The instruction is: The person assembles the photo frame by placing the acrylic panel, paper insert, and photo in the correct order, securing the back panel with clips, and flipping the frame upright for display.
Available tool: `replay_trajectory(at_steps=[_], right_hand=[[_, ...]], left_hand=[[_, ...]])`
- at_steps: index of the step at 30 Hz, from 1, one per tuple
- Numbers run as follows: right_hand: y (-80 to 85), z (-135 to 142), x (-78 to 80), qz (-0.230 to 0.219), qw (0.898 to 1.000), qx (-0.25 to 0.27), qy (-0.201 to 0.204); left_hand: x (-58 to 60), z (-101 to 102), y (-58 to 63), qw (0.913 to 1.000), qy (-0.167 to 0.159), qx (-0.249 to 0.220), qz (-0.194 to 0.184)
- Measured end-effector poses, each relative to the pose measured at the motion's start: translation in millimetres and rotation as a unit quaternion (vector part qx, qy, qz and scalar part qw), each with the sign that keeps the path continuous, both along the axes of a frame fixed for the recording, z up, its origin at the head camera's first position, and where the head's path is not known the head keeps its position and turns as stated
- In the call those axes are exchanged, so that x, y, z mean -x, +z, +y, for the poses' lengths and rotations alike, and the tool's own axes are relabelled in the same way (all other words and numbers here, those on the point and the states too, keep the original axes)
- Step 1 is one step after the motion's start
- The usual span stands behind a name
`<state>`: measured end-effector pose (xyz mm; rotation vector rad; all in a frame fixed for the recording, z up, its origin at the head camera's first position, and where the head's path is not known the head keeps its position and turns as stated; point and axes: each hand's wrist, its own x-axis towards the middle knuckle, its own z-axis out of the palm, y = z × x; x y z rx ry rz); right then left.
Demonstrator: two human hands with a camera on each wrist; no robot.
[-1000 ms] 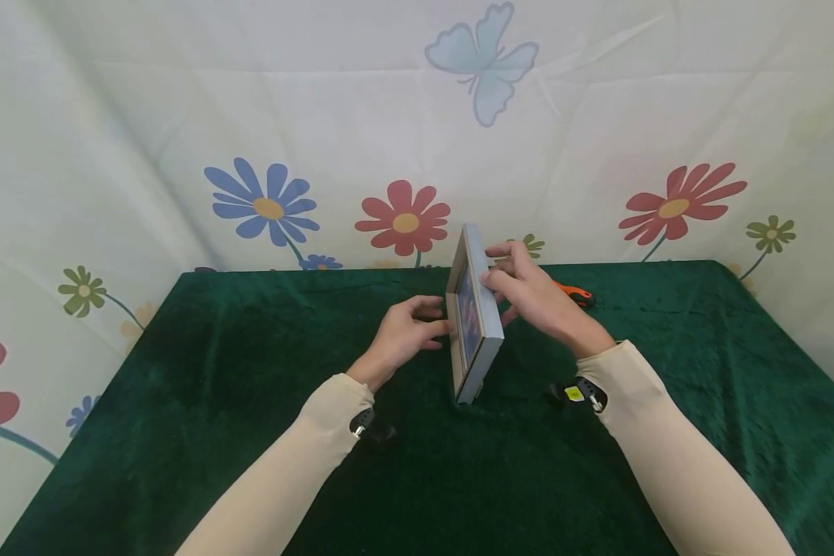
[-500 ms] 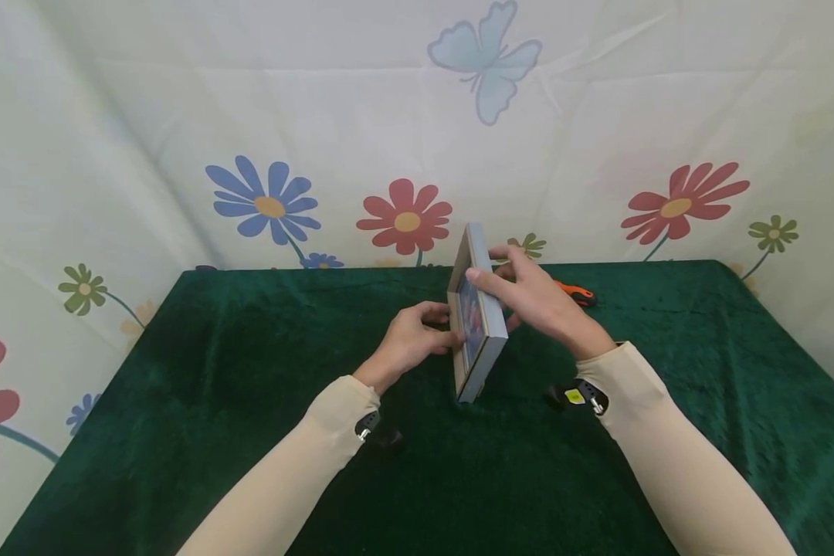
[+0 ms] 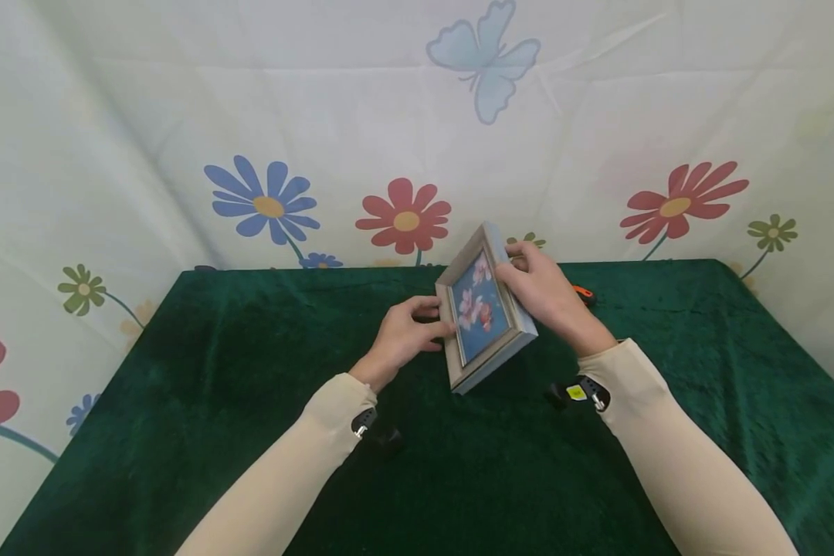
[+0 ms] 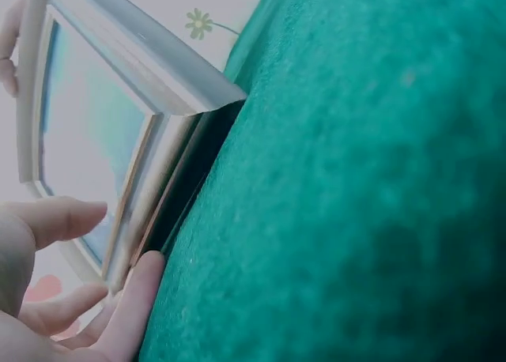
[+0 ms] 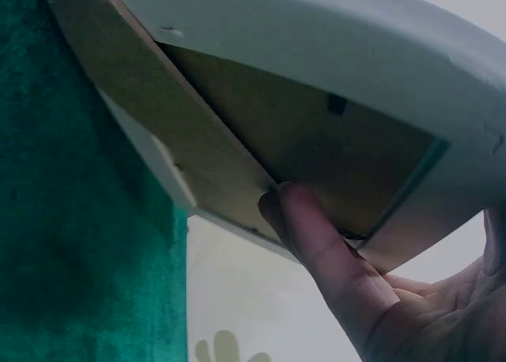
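Observation:
A picture frame (image 3: 479,305) with a pale border and pink flowers on blue stands tilted on the dark green cloth, facing left and toward me. My right hand (image 3: 545,289) grips its right side, thumb at the front edge. Behind it, in the right wrist view, fingers (image 5: 316,243) reach the brown stand leg (image 5: 158,101) on the backing board (image 5: 316,141). My left hand (image 3: 406,336) holds the left edge; in the left wrist view the thumb (image 4: 75,218) lies over the picture side and a fingertip (image 4: 146,263) is at the lower edge.
An orange-handled tool (image 3: 584,294) lies on the green cloth (image 3: 264,432) behind my right hand, mostly hidden. A white curtain (image 3: 333,100) printed with flowers and a butterfly hangs at the back edge of the table.
The frame has turned, so its picture side now faces more toward me and its right edge has swung right. My right hand has moved slightly right with it; the left stays at the left edge.

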<state>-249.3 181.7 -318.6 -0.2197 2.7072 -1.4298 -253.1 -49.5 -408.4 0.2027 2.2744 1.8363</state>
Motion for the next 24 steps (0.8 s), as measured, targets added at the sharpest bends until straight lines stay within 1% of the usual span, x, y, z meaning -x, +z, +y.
replay_trajectory(at_steps=[4,8,12,15,19,24], right_hand=[[-3.1,1.3,1.8,-0.005,1.0,0.016,-0.015],[-5.7,2.9,3.2,-0.009,0.999,0.032,-0.022],[-8.1,3.4,3.8,-0.008,0.998,0.052,-0.019],[-9.1,2.9,3.9,-0.01,0.997,0.069,-0.015],[-10.1,3.0,4.5,-0.018,0.997,0.078,-0.017],[-8.8,3.9,5.4,-0.032,0.996,0.078,-0.028]], left_hand=[[3.4,-1.6,-1.2,0.9994,0.02,-0.025,-0.017],[5.5,-2.4,0.6,0.9978,0.033,-0.045,-0.036],[6.0,-3.1,2.3,0.9973,0.047,-0.046,-0.034],[7.3,-4.8,1.6,0.9965,0.054,-0.055,-0.033],[9.9,-9.5,0.9,0.9943,0.056,-0.079,-0.045],[13.3,-16.4,2.9,0.9885,0.048,-0.119,-0.08]])
